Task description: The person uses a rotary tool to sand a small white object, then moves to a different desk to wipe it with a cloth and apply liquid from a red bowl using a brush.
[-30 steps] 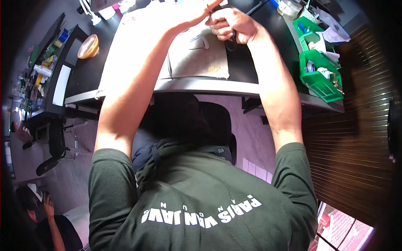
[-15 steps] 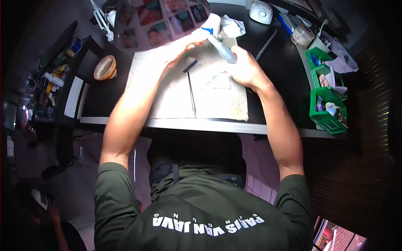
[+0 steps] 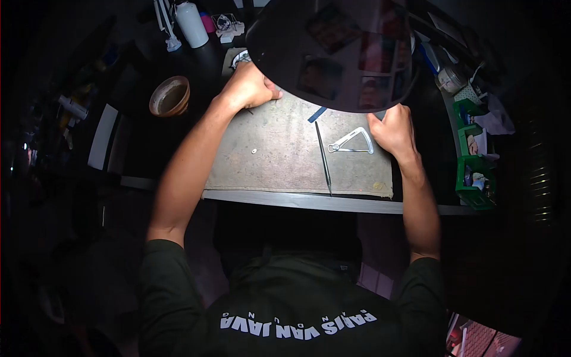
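My left hand (image 3: 248, 86) is closed over the upper left part of a stained cloth mat (image 3: 279, 169), thumb pressed to the fingers. My right hand (image 3: 394, 130) is closed at the mat's right side, just below the rim of a dark, round lamp shade (image 3: 327, 56). I cannot make out what either hand holds. Left of my right hand lies a silver dial caliper (image 3: 360, 143). Beside it a thin metal hand tool (image 3: 323, 157) points toward the table's front edge. A dark blue strip (image 3: 317, 115) and a small white piece (image 3: 254, 151) also lie on the mat.
A brown bowl (image 3: 171, 98) stands left of the mat. Behind it are a white bottle (image 3: 191, 25) and a small wire stand (image 3: 229, 27). Green bins (image 3: 474, 184) and a lidded jar (image 3: 450, 79) line the right side. The shade hides the far middle of the table.
My left fingers have closed. The grey-blue handle that my right hand held is out of sight. The shade now sits further right, and the view has shifted and darkened.
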Motion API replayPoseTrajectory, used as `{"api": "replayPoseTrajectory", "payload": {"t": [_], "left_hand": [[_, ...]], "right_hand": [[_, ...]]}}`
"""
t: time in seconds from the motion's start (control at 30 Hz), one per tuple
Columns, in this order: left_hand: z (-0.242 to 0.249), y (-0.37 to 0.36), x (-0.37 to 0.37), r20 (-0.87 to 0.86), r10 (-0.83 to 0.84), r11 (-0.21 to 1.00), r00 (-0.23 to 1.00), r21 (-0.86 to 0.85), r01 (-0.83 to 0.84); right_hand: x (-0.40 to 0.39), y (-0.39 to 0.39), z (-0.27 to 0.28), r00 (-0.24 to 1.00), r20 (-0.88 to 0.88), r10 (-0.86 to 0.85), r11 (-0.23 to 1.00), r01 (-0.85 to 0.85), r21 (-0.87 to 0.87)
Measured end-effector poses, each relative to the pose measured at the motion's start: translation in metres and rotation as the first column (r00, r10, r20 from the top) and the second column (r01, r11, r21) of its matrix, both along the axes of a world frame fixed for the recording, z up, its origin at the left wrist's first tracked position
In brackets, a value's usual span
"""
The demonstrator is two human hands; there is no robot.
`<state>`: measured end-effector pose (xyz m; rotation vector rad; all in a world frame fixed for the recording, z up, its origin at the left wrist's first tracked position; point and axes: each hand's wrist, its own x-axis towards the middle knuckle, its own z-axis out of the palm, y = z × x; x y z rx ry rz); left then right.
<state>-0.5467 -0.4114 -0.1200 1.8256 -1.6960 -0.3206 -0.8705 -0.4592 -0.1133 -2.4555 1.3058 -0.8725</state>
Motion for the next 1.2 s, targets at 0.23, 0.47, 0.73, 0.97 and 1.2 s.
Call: {"api": "replayPoseTrajectory", "payload": {"t": [0.23, 0.47, 0.73, 0.97, 1.2], "left_hand": [[0.029, 0.048, 0.037, -0.006, -0.024, 0.992, 1.0, 0.127, 0.025], [0.018, 0.063, 0.033, 0.043, 0.078, 0.975, 0.996, 0.205, -0.085], [-0.007, 0.052, 0.042, 0.043, -0.028, 0.997, 0.999, 0.077, 0.025], [0.01, 0.057, 0.028, -0.098, -0.194, 0.981, 0.976, -0.013, 0.194], [-0.005, 0.052, 0.02, -0.069, -0.36, 0.91, 0.93, -0.243, 0.334]], "right_hand": [[0.005, -0.002, -0.005, 0.988, 0.13, 0.082, 0.965, -0.046, -0.257], [-0.052, -0.011, -0.047, 0.986, -0.12, 0.114, 0.916, -0.151, -0.371], [0.007, 0.037, 0.021, 0.948, -0.269, 0.171, 0.985, -0.174, 0.01], [0.065, 0.057, 0.057, 0.926, -0.223, 0.304, 0.952, -0.307, 0.021], [0.071, 0.051, 0.021, 0.94, -0.048, 0.338, 0.941, -0.336, 0.038]]}}
